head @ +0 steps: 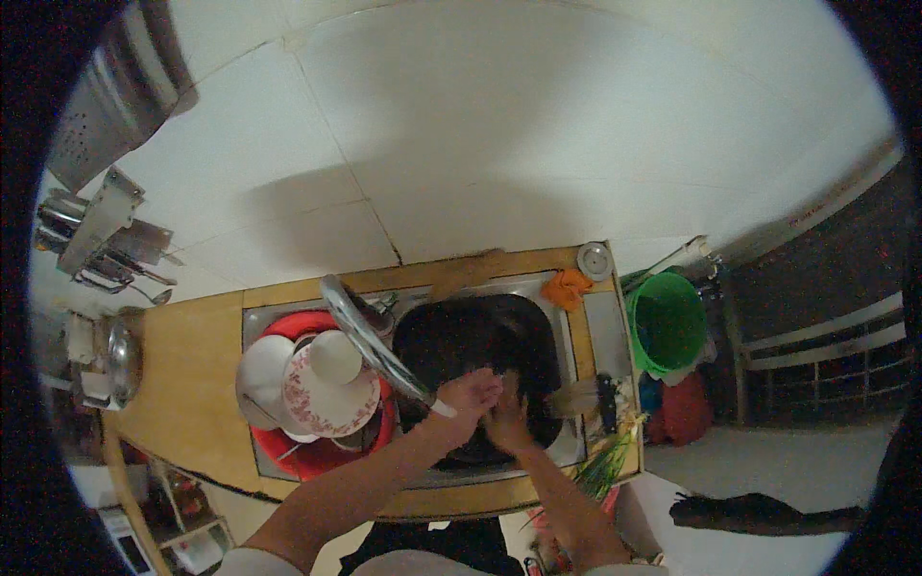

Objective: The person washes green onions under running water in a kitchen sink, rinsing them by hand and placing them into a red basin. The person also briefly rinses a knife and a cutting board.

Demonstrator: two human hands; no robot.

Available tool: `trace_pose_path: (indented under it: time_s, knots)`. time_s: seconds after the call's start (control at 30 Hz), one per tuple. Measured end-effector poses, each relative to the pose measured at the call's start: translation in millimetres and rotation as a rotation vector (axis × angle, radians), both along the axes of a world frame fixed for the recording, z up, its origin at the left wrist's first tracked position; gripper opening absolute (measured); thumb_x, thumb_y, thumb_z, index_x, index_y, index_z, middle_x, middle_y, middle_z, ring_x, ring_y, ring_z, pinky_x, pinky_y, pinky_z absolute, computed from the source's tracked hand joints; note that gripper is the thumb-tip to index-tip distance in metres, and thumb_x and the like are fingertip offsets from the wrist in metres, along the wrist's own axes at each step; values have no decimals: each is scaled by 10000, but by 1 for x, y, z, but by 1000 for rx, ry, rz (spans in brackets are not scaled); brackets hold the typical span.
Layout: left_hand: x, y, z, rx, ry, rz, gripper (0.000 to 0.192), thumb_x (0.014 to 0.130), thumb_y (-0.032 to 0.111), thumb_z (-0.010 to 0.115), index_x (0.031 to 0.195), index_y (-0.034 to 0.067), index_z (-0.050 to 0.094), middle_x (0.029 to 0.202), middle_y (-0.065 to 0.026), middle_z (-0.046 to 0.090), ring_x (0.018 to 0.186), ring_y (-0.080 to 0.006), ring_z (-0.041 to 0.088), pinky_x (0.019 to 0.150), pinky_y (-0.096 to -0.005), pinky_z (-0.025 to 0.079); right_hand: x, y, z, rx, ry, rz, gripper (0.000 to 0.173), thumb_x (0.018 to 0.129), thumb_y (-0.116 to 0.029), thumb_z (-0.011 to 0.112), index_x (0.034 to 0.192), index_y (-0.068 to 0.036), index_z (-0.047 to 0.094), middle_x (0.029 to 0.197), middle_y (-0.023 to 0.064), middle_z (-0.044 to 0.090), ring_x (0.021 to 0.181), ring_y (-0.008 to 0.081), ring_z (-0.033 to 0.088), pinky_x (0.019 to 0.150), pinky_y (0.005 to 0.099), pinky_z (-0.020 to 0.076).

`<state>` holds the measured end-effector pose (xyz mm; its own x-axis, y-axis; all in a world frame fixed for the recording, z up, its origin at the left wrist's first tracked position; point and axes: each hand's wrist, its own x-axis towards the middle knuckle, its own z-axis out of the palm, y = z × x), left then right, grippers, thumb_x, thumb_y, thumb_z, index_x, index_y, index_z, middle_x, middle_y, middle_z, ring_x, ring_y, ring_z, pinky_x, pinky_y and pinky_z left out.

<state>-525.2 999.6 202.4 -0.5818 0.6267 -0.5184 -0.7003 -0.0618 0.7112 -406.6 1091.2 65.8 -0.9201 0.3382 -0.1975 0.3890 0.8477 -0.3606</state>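
Observation:
My left hand point(467, 394) and my right hand point(510, 421) are close together over a black basin point(461, 338) set in the stainless steel sink point(576, 439). The left fingers look curled, while the right fingers point up and away from me. Nothing clearly shows between them, and blur hides whether they hold something small. A chrome faucet spout point(367, 345) arches over the sink and ends near my left wrist. At that wrist is a small white patch, water or a band; I cannot tell which. The basin's contents are too dark to make out.
Left of the basin, a red tub point(288, 450) holds stacked dishes, including a flower-patterned plate point(324, 403) and a white bowl point(336, 358). An orange cloth point(567, 288) lies at the sink's back right corner. Green onions point(609, 461) and a brush point(576, 399) lie right; beyond hangs a green bucket point(666, 324).

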Motion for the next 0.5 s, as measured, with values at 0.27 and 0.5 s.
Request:
trace_pose_path:
  time_s: [0.27, 0.5]
  knots:
    - [-18, -4, -22, -14, 271, -146, 263, 1006, 146, 603, 1246, 37, 602, 1246, -126, 654, 1158, -297, 631, 999, -409, 530, -130, -71, 43, -505, -238, -392, 754, 955, -434, 618, 1528, -11, 369, 1579, 239, 366, 1459, 387, 360, 1213, 509, 296]
    - [-5, 13, -5, 24, -134, -25, 337, 994, 164, 622, 1298, 23, 582, 1233, -127, 652, 1138, -248, 620, 1002, -388, 513, 54, -30, 48, 30, 152, -318, 850, 930, -476, 656, 1498, 76, 346, 1530, 318, 344, 1437, 478, 309, 1193, 544, 265]
